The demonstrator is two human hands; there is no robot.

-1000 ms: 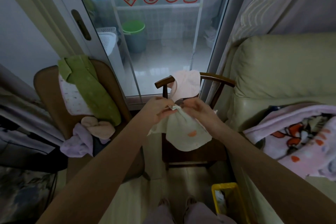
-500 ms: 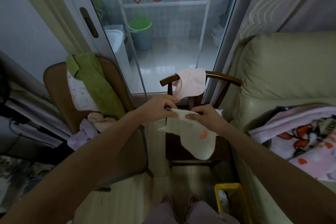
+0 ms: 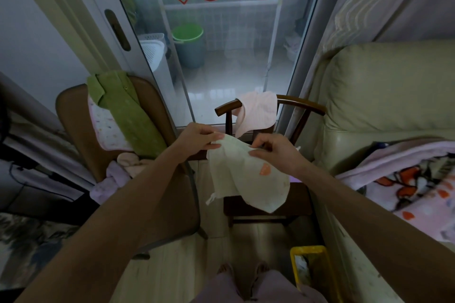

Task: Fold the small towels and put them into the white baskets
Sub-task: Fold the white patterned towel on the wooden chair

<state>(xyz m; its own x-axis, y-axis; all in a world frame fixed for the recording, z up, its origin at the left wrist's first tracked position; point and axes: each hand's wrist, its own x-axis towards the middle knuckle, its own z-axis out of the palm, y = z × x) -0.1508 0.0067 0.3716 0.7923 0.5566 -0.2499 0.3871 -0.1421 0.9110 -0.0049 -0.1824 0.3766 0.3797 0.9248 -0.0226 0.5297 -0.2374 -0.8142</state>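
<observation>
A small pale green towel (image 3: 246,177) with an orange patch hangs in the air over the dark wooden chair (image 3: 300,106). My left hand (image 3: 199,138) pinches its upper left corner. My right hand (image 3: 275,152) pinches its upper right edge, a short way from the left hand. A pink towel (image 3: 256,113) is draped over the chair's backrest. A white slatted basket (image 3: 154,49) stands behind the glass door on the balcony.
A brown chair (image 3: 73,115) on the left carries a green garment (image 3: 128,110), a dotted cloth and bundled lilac and pink cloths (image 3: 115,177). A cream sofa (image 3: 384,91) with a patterned pink blanket (image 3: 413,189) fills the right. A yellow bin (image 3: 307,251) stands by my feet.
My hands have drawn apart along the towel's top edge, so the towel is spread wider and hangs more to the right.
</observation>
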